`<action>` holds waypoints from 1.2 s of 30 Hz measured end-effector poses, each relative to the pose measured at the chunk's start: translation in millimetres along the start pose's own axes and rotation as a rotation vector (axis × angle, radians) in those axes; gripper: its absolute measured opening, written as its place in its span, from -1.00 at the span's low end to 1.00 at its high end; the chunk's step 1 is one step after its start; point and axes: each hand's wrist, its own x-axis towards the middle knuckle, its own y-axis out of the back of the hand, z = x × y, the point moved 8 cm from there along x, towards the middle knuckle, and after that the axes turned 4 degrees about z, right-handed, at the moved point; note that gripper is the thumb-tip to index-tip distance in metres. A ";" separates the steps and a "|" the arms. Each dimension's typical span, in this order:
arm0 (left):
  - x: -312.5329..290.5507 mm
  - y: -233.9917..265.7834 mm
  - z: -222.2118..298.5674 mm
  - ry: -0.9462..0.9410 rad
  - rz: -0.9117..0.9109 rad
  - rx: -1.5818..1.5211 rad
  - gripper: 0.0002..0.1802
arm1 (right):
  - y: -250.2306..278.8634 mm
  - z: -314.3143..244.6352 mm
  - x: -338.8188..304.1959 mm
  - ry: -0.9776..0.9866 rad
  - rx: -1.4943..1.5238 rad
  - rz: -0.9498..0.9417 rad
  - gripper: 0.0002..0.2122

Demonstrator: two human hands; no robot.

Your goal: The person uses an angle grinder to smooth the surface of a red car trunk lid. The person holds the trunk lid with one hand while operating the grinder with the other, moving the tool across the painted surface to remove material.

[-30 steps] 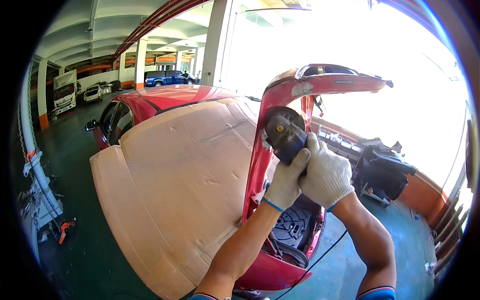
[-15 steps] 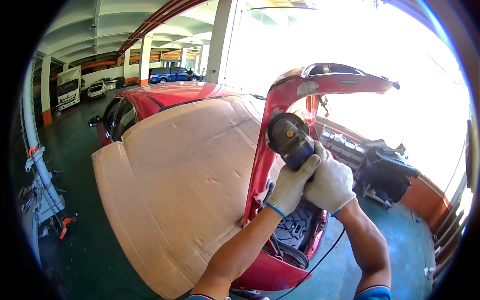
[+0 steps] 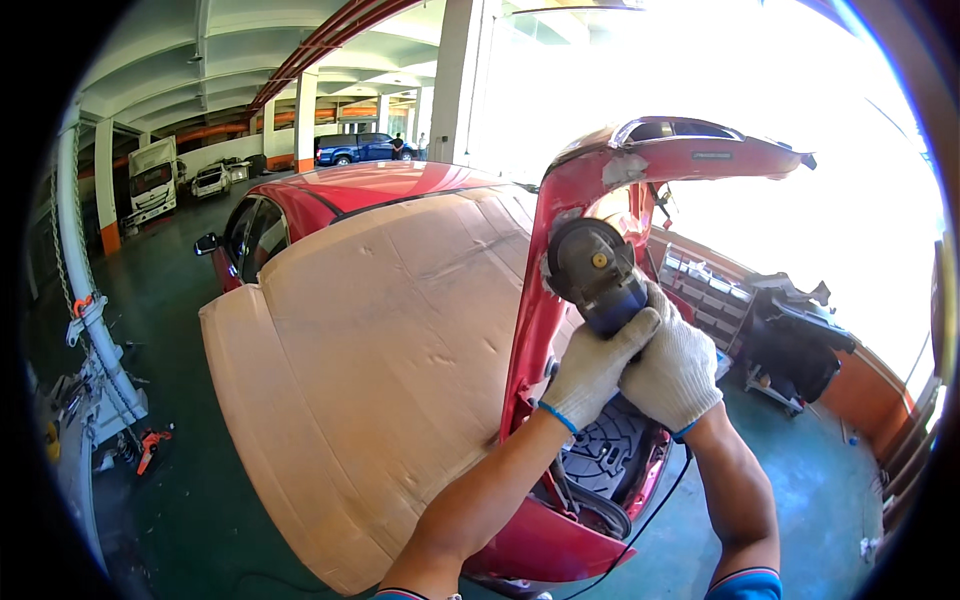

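Both my hands, in white knit gloves with blue cuffs, are closed round a dark angle grinder (image 3: 607, 292). My left hand (image 3: 590, 375) wraps its lower left side, and my right hand (image 3: 675, 362) grips it from the right. The grinder's round head lies against or just in front of the raised red trunk lid (image 3: 535, 320); whether the disc touches is hidden. Pale bare patches show on the lid beside the disc, and another bare patch (image 3: 625, 170) sits near its upper bend. A black cord (image 3: 650, 520) hangs down below my right hand.
A large cardboard sheet (image 3: 370, 350) covers the rear of the red car (image 3: 385, 185) to the left. Below my hands is the open trunk (image 3: 605, 450). A shelf rack (image 3: 705, 295) and a cart with dark parts (image 3: 795, 350) stand right. A chained post (image 3: 95, 320) stands far left.
The view has shifted slightly, so the scene sits further right. The grinder has moved a little right along with my hands, and more of the bare patch beside its disc shows.
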 end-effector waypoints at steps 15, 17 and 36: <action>2.5 -2.3 -7.8 -0.105 0.072 0.343 -0.28 | -21.4 25.3 -5.8 0.084 0.325 0.066 -0.50; 11.8 -4.8 2.1 -0.140 0.035 0.413 -0.28 | -28.2 31.1 0.2 0.130 0.405 0.117 -0.52; -10.6 -3.1 -34.6 0.002 0.057 0.342 -0.34 | -66.3 64.8 -15.5 0.078 0.757 -0.041 -0.29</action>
